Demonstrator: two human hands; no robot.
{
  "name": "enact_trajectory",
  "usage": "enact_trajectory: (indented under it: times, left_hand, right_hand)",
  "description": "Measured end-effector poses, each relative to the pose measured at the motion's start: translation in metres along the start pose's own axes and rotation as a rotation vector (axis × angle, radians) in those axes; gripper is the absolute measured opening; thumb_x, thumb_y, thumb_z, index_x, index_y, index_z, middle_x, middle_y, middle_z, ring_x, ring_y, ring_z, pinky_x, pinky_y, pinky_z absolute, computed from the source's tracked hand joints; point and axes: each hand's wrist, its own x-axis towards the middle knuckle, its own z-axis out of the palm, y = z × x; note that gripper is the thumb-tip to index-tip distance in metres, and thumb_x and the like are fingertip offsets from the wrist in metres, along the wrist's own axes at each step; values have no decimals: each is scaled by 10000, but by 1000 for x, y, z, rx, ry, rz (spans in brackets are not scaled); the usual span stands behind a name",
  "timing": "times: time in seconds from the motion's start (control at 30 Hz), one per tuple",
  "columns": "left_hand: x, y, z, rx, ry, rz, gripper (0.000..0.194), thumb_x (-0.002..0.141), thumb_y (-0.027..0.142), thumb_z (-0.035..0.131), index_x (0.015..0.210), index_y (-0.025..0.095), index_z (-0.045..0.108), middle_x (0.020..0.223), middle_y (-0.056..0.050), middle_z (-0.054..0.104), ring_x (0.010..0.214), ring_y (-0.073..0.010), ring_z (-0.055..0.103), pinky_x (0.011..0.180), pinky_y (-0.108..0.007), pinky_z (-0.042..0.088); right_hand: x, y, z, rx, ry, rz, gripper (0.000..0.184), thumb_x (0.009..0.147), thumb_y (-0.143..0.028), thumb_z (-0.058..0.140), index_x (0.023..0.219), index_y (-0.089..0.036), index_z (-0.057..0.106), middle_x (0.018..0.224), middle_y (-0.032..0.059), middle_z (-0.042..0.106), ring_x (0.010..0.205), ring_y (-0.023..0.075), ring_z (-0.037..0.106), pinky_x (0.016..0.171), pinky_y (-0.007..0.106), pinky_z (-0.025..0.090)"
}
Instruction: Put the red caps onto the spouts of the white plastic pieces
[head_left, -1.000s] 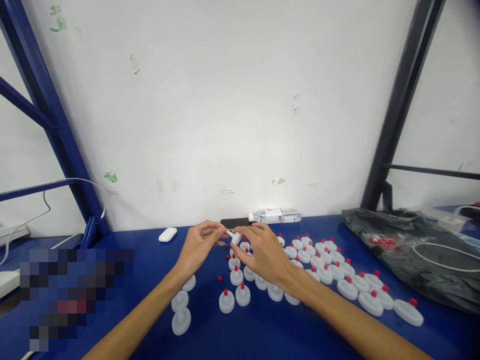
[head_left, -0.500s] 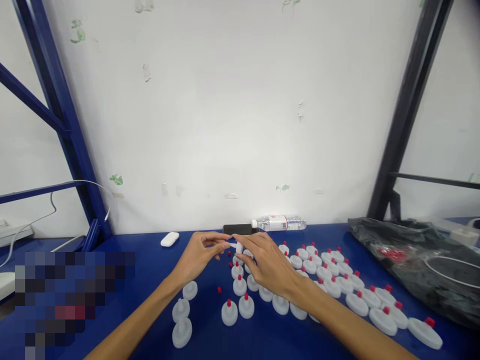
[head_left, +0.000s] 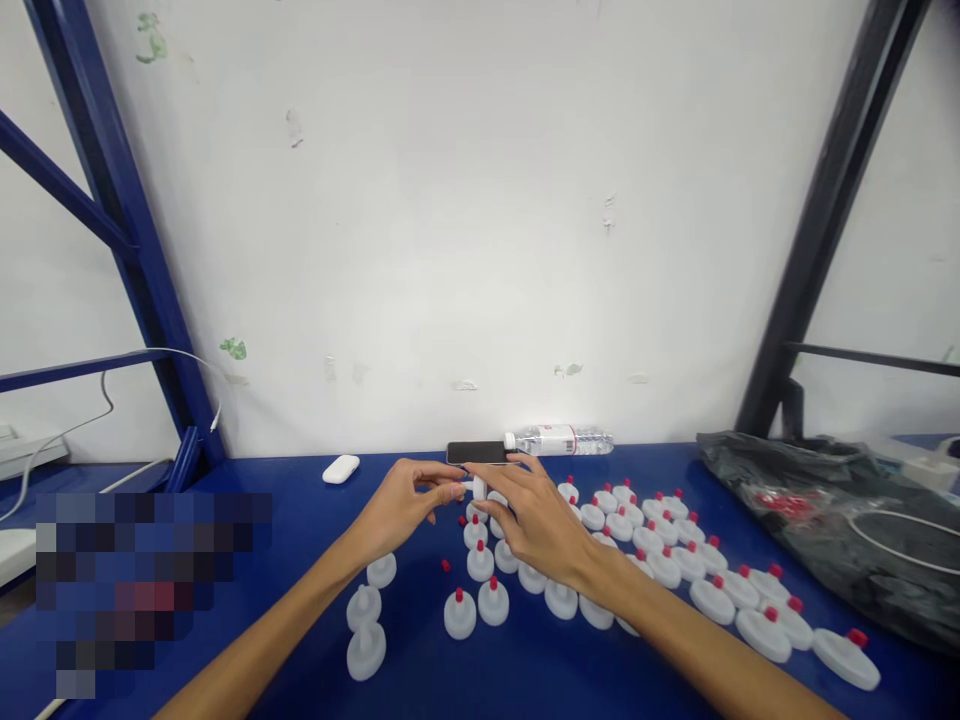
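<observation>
A white nozzle cap (head_left: 479, 488) is held sideways between my hands, its round base to the right and its spout to the left. My left hand (head_left: 405, 502) is closed in a pinch at the spout end; its fingertips hide whether a red tip is there. The fingers and thumb of my right hand (head_left: 538, 515) grip the base. Below my hands stand white nozzle caps with red tips (head_left: 460, 613). A loose red tip (head_left: 446, 566) lies on the blue table (head_left: 292, 560). Left of these are several nozzle caps without red tips (head_left: 366, 652).
Many red-tipped nozzle caps (head_left: 712, 600) spread across the right side. A black plastic bag (head_left: 817, 530) with red pieces lies at far right. Along the wall are a black phone (head_left: 475, 453), a water bottle (head_left: 559, 440) and a white earphone case (head_left: 341, 469).
The view has shifted slightly. Both hands stay together around the same nozzle cap, with the left fingertips slightly closer to its base.
</observation>
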Motion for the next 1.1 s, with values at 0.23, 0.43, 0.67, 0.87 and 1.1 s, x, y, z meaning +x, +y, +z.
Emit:
enact_trajectory:
  times: [0.23, 0.43, 0.67, 0.87, 1.1]
  left_hand:
    - [-7, 10, 2, 97, 32, 98, 274, 1002, 405, 592, 965, 150, 684, 923, -19, 712, 835, -168, 695, 788, -364, 578]
    - [-12, 15, 2, 169, 95, 137, 252, 1003, 385, 596, 937, 156, 681, 887, -11, 704, 780, -147, 679, 749, -337, 576]
    - [-3, 14, 0, 260, 218, 14, 297, 1015, 396, 574, 1178, 153, 632, 989, -34, 696, 747, -140, 682, 650, -298, 586]
    - [0, -16, -8, 594, 237, -93, 245, 980, 360, 632, 1131, 170, 662, 1132, -65, 692, 970, -201, 685, 855, -413, 578]
    - [-4, -23, -1, 759, 73, 63, 296, 973, 339, 640, 1229, 190, 636, 1304, -91, 630, 1147, -253, 632, 962, -485, 534]
  right_hand:
    - [1, -2, -8, 79, -35, -8, 510, 1011, -168, 544, 1499, -295, 465, 1284, 71, 711, 1167, 240, 645, 1123, 510, 370]
    - [4, -9, -14, 217, -16, 122, 370, 1020, -300, 562, 1388, -290, 603, 1024, 36, 765, 1054, 244, 674, 924, 393, 514]
    - [10, -14, -10, 225, 28, 282, 426, 1013, -397, 564, 1416, -258, 560, 1162, 51, 750, 1095, 251, 676, 985, 421, 489]
    - [6, -6, -8, 84, 45, 282, 267, 1047, -284, 463, 1252, -273, 634, 1136, 36, 747, 1059, 226, 673, 981, 427, 472]
    - [4, -5, -6, 32, 56, 244, 220, 1014, -212, 498, 1161, -240, 659, 1081, 44, 748, 1058, 233, 673, 988, 431, 471]
